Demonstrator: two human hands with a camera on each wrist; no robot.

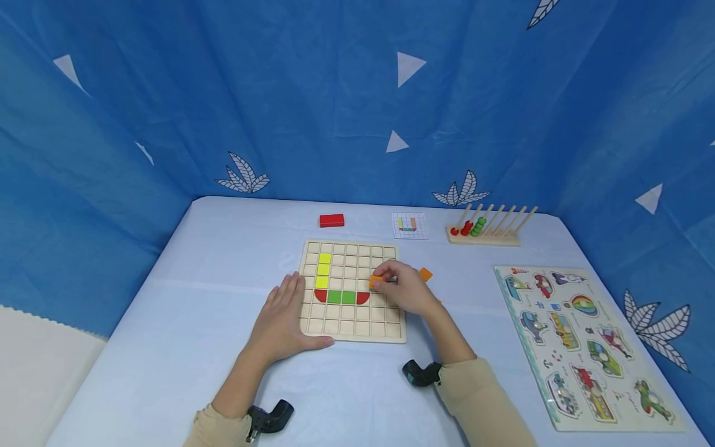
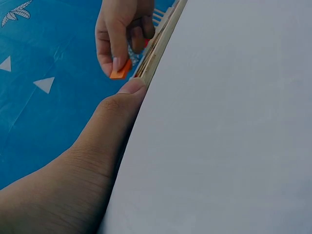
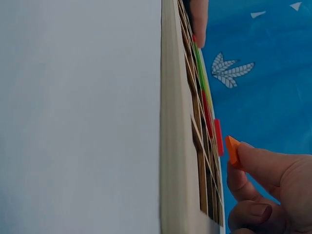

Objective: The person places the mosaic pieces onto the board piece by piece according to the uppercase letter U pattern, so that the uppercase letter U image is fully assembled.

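A square wooden grid board [image 1: 346, 327] lies on the table. It holds a column of three yellow tiles [image 1: 324, 269], then a row below with a red rounded tile [image 1: 321, 296], two green tiles [image 1: 341, 297] and another red rounded tile [image 1: 363, 298]. My left hand [image 1: 282, 323] rests against the board's left edge, fingers straight, thumb along the front edge. Thumb and fingers of my right hand [image 1: 406, 288] pinch an orange tile [image 3: 233, 152] just above the board, behind the right red tile. Another orange tile [image 1: 426, 274] lies beyond that hand.
Behind the board are a red block [image 1: 332, 221] and a pattern card [image 1: 409, 233]. A wooden peg stand [image 1: 483, 241] with red and green beads stands at back right. A vehicle puzzle board [image 1: 581, 347] lies on the right. An orange bit [image 1: 439, 302] shows beside my right forearm.
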